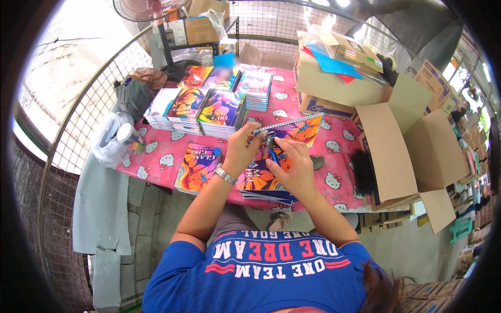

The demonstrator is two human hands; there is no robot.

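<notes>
A spiral-bound notebook (pixel 305 130) with a bright cover is tilted up over a stack of similar notebooks (pixel 261 180) near the table's front edge. My left hand (pixel 242 148), with a metal watch on its wrist, pinches the notebook by the left end of its wire spiral (pixel 292 122). My right hand (pixel 293 166) is closed round blue-handled pliers (pixel 272 149), whose jaws are close to that end of the spiral. Fingers partly cover the jaws. A lower pile of notebooks (pixel 197 166) lies just left of my left forearm.
Several notebook stacks (pixel 222 112) stand at the back left on the pink patterned tablecloth (pixel 331 148). A white-lidded tub (pixel 126 134) sits by a plastic bag (pixel 108 138) at the left edge. An open cardboard box (pixel 389 151) and a black bristly object (pixel 361 171) are at right.
</notes>
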